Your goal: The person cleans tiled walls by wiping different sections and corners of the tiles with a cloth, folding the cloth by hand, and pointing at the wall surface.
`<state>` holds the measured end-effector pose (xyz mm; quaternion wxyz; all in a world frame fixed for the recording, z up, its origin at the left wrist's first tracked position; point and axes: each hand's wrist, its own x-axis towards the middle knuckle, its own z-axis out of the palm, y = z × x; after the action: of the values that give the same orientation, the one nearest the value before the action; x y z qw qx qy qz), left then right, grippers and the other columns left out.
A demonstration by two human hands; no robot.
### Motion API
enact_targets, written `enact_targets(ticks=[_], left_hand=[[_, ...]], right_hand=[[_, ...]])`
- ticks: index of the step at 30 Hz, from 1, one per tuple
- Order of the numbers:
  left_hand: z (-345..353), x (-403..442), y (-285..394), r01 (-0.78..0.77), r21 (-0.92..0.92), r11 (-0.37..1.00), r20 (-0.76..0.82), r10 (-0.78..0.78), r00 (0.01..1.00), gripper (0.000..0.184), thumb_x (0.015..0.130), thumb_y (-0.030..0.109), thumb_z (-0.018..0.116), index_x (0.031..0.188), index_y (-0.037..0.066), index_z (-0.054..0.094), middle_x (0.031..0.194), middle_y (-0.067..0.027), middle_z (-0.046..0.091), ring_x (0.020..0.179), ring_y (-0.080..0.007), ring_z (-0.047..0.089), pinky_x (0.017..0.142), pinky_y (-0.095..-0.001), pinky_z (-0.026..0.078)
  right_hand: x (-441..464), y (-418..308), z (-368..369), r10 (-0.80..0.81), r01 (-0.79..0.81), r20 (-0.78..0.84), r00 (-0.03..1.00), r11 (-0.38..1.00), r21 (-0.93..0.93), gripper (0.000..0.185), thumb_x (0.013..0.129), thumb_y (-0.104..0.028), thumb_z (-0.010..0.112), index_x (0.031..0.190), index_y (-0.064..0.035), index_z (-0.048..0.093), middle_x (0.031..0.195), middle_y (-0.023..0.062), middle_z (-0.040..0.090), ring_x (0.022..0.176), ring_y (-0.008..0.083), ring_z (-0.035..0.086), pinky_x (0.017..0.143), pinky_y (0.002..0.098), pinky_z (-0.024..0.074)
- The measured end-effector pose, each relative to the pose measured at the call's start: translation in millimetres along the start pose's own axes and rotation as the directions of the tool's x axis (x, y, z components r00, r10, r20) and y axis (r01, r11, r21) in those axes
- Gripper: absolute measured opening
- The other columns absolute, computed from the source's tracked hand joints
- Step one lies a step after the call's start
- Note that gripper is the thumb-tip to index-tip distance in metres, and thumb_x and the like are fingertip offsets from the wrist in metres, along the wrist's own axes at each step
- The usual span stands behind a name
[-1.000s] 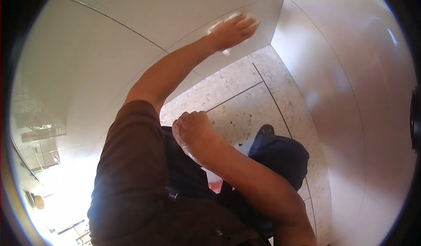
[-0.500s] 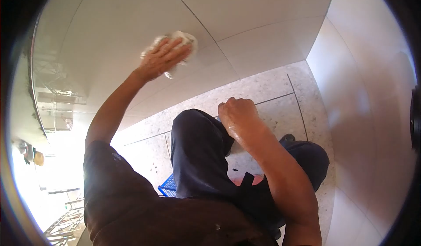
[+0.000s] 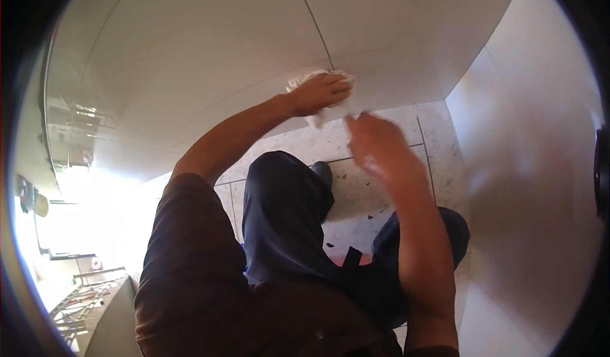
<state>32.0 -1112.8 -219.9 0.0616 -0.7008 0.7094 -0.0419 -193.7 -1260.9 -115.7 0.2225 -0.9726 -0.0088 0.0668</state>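
My left hand (image 3: 323, 94) presses a crumpled white cloth (image 3: 316, 118) against the pale tiled wall (image 3: 241, 33), at the lower end of a dark vertical joint. Parts of the cloth stick out around its fingers. Just to the right and a little lower is my right hand (image 3: 380, 142), blurred by motion, with its fingers closed. Something small and pale shows by its fingertips, too smeared to make out. The two hands are near each other but apart.
A glossy side wall (image 3: 527, 166) stands at the right. My knees are bent over the speckled tile floor (image 3: 356, 185), which has small dark bits on it. Something red lies between my legs. A bright opening and a metal frame (image 3: 82, 303) are at the lower left.
My left hand with the cloth first swept left along the wall, then came back right and lower. My right hand has moved up and right, close to the cloth. The view has shifted.
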Motion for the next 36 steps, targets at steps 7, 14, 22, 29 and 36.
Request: enact_targets(ticks=[7, 14, 22, 29, 36], left_hand=[[-160.7, 81.5, 110.4, 0.239, -0.966, -0.104, 0.249, -0.639, 0.728, 0.039, 0.098, 0.02, 0.061, 0.13, -0.001, 0.058, 0.122, -0.0216, 0.065, 0.112, -0.0296, 0.066, 0.092, -0.0407, 0.056], [-164.1, 75.3, 162.8, -0.419, -0.546, -0.726, 0.327, -0.645, 0.691, 0.053, 0.104, 0.035, 0.052, 0.136, -0.006, 0.049, 0.123, -0.0201, 0.062, 0.11, -0.0295, 0.064, 0.094, -0.0406, 0.057], [-142.8, 99.4, 165.3, -0.316, -0.86, -0.401, 0.112, -0.752, 0.649, 0.068, 0.103, 0.056, 0.047, 0.125, -0.007, 0.059, 0.118, -0.0231, 0.065, 0.111, -0.0308, 0.064, 0.093, -0.04, 0.054], [-176.3, 78.1, 183.1, -0.19, -0.972, 0.142, -0.233, -0.723, 0.651, 0.037, 0.097, 0.031, 0.057, 0.087, -0.002, 0.072, 0.082, -0.0165, 0.073, 0.063, -0.0314, 0.071, 0.065, -0.0412, 0.058], [-206.6, 33.8, 218.0, -0.562, -0.451, 0.694, -0.889, -0.408, 0.208, 0.019, 0.078, 0.023, 0.067, 0.068, 0.008, 0.063, 0.068, -0.0087, 0.061, 0.062, -0.0291, 0.066, 0.053, -0.0434, 0.053]], right_hand=[[-2.2, 42.5, -58.3, 0.299, 0.047, -0.556, 0.775, 0.851, 0.523, 0.087, 0.089, -0.047, 0.073, 0.153, -0.0009, 0.037, 0.142, 0.0278, 0.049, 0.13, 0.0382, 0.053, 0.107, 0.0402, 0.0457], [-40.0, 25.0, -42.2, 0.37, 0.066, -0.31, 0.876, 0.544, 0.836, 0.099, 0.083, -0.038, 0.082, 0.157, -0.0015, 0.029, 0.144, 0.0219, 0.051, 0.129, 0.0291, 0.055, 0.108, 0.0365, 0.0444], [-65.7, 33.5, -50.5, 0.449, 0.18, -0.46, 0.766, 0.537, 0.824, 0.074, 0.084, -0.005, 0.077, 0.149, -0.0007, 0.042, 0.137, 0.0177, 0.057, 0.122, 0.0254, 0.06, 0.104, 0.0366, 0.0504], [-120.5, 50.3, -103.1, 0.378, -0.088, -0.566, 0.733, 0.877, 0.472, 0.074, 0.086, -0.013, 0.075, 0.151, -0.0005, 0.04, 0.143, 0.0184, 0.052, 0.13, 0.0288, 0.053, 0.111, 0.0414, 0.0433], [8.0, 43.5, -19.3, -0.442, 0.325, -0.23, 0.867, 0.851, -0.413, 0.051, 0.083, 0.001, 0.067, 0.133, -0.0079, 0.063, 0.147, 0.0129, 0.053, 0.139, 0.0344, 0.048, 0.115, 0.0411, 0.0403]])
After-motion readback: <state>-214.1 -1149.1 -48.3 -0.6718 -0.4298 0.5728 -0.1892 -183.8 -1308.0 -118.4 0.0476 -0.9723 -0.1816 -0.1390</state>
